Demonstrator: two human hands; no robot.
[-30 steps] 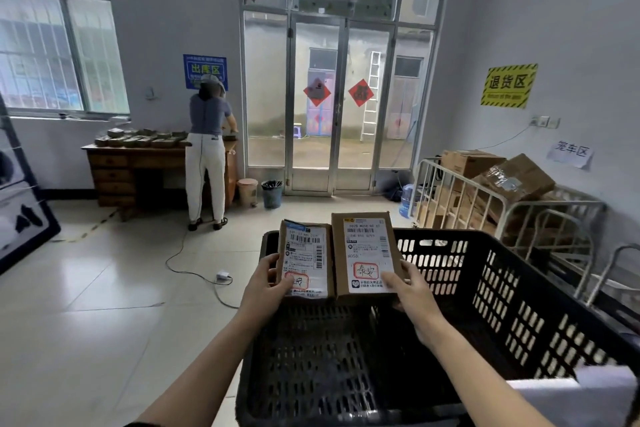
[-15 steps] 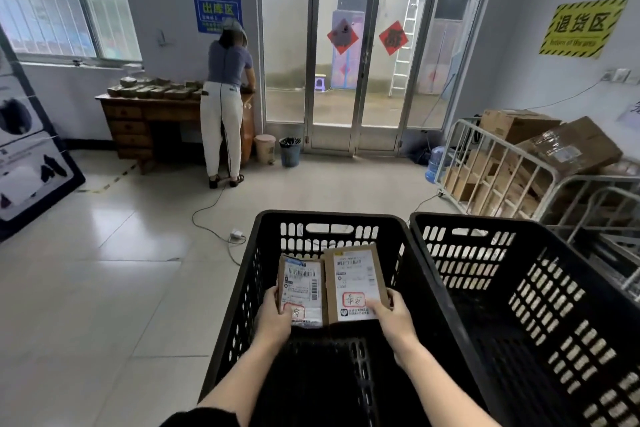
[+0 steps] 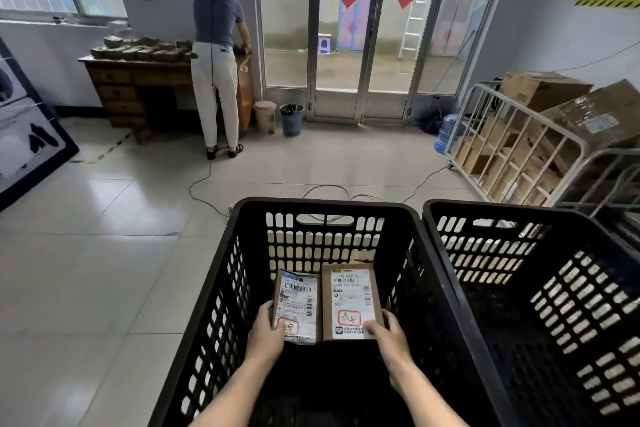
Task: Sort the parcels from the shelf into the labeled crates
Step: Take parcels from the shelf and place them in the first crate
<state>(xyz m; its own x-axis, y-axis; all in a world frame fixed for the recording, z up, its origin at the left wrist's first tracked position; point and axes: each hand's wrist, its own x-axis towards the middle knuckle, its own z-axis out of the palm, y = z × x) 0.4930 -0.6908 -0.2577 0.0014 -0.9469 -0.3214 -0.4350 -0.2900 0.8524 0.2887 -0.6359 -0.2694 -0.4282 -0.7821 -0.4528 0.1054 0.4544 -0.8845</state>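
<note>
Both forearms reach down into a black slatted crate [image 3: 325, 207] at 6 o'clock. The left hand [image 3: 265, 334] grips the lower left edge of a small parcel [image 3: 298, 302], thumb laid on its label and fingers curled behind. The right hand [image 3: 388, 333] pinches the lower right corner of a larger brown parcel [image 3: 351, 298], thumb on the white label beside a red-framed handwritten mark. The two parcels sit side by side, edges touching, labels up, low inside the crate near its far wall; whether they rest on the crate floor cannot be told.

A second black crate [image 3: 512, 218] stands just beside the first at 4 o'clock, their rims almost touching. Past the crates a thin cable [image 3: 202, 189] trails over the tiled floor from 12 toward 10 o'clock. At 2 o'clock a metal cage cart [image 3: 485, 135] holds cardboard boxes [image 3: 543, 90], with a blue water bottle [image 3: 448, 133] at its near corner.

At 11 o'clock another person [image 3: 216, 55] stands facing away at a wooden desk [image 3: 138, 80] stacked with small packets [image 3: 142, 48]. A beige bin [image 3: 265, 114] and a blue bin [image 3: 292, 120] stand beside it. Glass doors [image 3: 346, 45] fill 12 o'clock.
</note>
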